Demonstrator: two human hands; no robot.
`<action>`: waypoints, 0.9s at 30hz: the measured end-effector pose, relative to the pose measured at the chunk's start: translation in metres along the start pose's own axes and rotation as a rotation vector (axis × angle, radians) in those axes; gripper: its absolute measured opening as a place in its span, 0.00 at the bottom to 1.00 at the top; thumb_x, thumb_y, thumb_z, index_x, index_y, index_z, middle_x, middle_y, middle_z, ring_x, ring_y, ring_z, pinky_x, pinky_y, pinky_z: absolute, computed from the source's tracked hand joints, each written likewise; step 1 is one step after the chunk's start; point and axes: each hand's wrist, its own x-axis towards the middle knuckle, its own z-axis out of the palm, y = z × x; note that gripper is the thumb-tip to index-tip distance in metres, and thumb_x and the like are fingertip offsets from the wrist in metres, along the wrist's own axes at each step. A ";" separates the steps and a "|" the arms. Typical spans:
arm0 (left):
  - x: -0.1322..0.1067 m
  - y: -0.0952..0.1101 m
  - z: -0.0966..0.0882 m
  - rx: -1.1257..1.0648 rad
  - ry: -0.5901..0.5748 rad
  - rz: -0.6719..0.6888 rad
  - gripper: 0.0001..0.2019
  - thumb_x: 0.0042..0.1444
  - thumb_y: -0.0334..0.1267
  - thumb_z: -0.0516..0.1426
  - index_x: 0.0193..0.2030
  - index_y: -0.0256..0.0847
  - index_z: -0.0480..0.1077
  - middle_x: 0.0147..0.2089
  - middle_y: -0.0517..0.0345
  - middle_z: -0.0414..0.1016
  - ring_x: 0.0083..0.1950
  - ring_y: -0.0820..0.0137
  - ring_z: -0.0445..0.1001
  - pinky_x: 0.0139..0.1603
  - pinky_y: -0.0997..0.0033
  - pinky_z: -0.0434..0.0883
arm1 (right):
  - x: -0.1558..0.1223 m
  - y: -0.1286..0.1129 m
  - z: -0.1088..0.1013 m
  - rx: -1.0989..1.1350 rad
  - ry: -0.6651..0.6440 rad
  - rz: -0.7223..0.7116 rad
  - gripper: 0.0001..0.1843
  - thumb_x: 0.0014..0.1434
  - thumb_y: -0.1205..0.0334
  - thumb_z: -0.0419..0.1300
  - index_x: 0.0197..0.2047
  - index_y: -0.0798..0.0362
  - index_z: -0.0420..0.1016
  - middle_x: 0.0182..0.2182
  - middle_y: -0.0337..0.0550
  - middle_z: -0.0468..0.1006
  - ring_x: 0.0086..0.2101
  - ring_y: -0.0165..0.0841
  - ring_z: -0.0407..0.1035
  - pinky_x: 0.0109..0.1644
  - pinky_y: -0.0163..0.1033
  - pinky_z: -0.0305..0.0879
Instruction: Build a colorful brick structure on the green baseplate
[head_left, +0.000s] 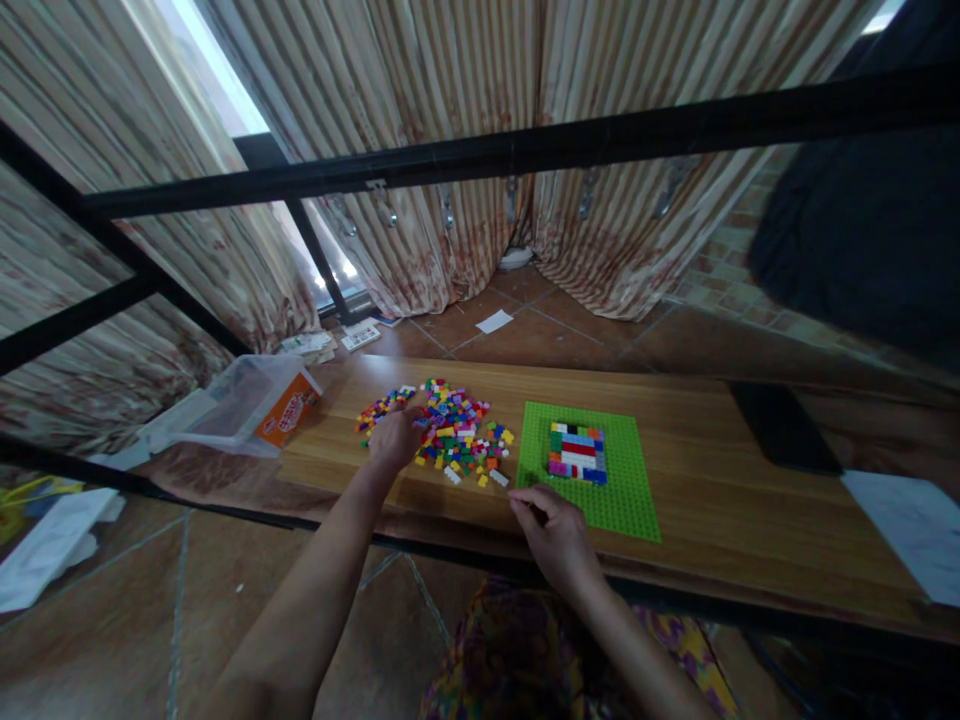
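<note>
**Left hand (397, 437) over the brick pile (461, 430), right hand (559, 532) by the green baseplate (634, 490)**

The left forearm rises from the bottom of the frame, left of centre, and slants up and to the right. It ends with the back of the hand uppermost and the fingers directed into the left side of the loose multicoloured pile, which spreads across the middle of the wooden tabletop (705, 450).

The right forearm enters at the bottom, right of centre, and slopes up to the left. Its hand is low near the tabletop's near edge, overlapping the baseplate's lower left corner in this view. Thumb and forefinger meet at the tips, pointing left, just below a white brick (499, 479) at the edge of the pile. At this size I cannot tell whether the left fingers are spread or pressed together, nor whether a piece sits in the right pinch.

Right of centre, a rectangular block of coloured bricks (577, 453) stands on the baseplate, with red and white strips in its middle. A clear plastic bin (229, 437) with an orange label (289, 408) is at the left of the frame; a flat black object (784, 430) lies at the right, near a white sheet (911, 530).
</note>
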 end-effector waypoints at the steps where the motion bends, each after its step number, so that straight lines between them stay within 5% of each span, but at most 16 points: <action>1: 0.001 0.000 0.001 0.003 -0.003 0.007 0.15 0.58 0.42 0.55 0.48 0.47 0.77 0.51 0.52 0.75 0.45 0.64 0.76 0.46 0.69 0.70 | 0.000 0.000 0.000 0.003 -0.003 0.001 0.11 0.62 0.61 0.55 0.37 0.49 0.80 0.35 0.43 0.80 0.37 0.34 0.75 0.41 0.37 0.67; 9: -0.003 -0.006 -0.003 -0.034 0.005 0.060 0.13 0.59 0.39 0.52 0.44 0.43 0.76 0.51 0.49 0.74 0.45 0.64 0.75 0.46 0.70 0.69 | -0.002 -0.001 -0.005 0.019 0.004 0.016 0.11 0.61 0.60 0.55 0.37 0.49 0.80 0.34 0.42 0.80 0.36 0.34 0.74 0.41 0.37 0.68; 14: -0.039 0.010 -0.012 -0.519 0.079 -0.059 0.12 0.58 0.41 0.53 0.40 0.39 0.75 0.36 0.54 0.77 0.37 0.68 0.73 0.40 0.72 0.68 | -0.003 -0.005 -0.003 0.011 0.014 0.003 0.11 0.61 0.61 0.55 0.39 0.49 0.79 0.35 0.43 0.80 0.37 0.35 0.74 0.42 0.39 0.69; 16: -0.064 0.030 -0.009 -0.829 -0.031 -0.074 0.13 0.55 0.47 0.56 0.35 0.39 0.74 0.30 0.58 0.74 0.32 0.71 0.70 0.34 0.74 0.67 | -0.004 -0.009 -0.002 -0.003 0.004 -0.022 0.11 0.60 0.61 0.56 0.43 0.48 0.79 0.36 0.42 0.79 0.35 0.34 0.74 0.40 0.39 0.70; 20: -0.113 0.077 -0.005 -1.291 -0.459 -0.046 0.17 0.50 0.52 0.61 0.31 0.37 0.73 0.26 0.61 0.69 0.26 0.76 0.63 0.29 0.75 0.62 | -0.007 -0.017 -0.004 -0.047 -0.064 -0.082 0.15 0.58 0.64 0.59 0.48 0.45 0.76 0.36 0.40 0.77 0.32 0.32 0.71 0.38 0.38 0.69; 27: -0.132 0.111 -0.012 -1.418 -0.639 -0.106 0.18 0.44 0.52 0.65 0.29 0.37 0.73 0.24 0.62 0.67 0.25 0.78 0.60 0.26 0.76 0.56 | -0.019 -0.013 -0.029 -0.005 -0.035 -0.079 0.13 0.61 0.62 0.59 0.49 0.46 0.75 0.37 0.41 0.77 0.36 0.33 0.72 0.41 0.37 0.70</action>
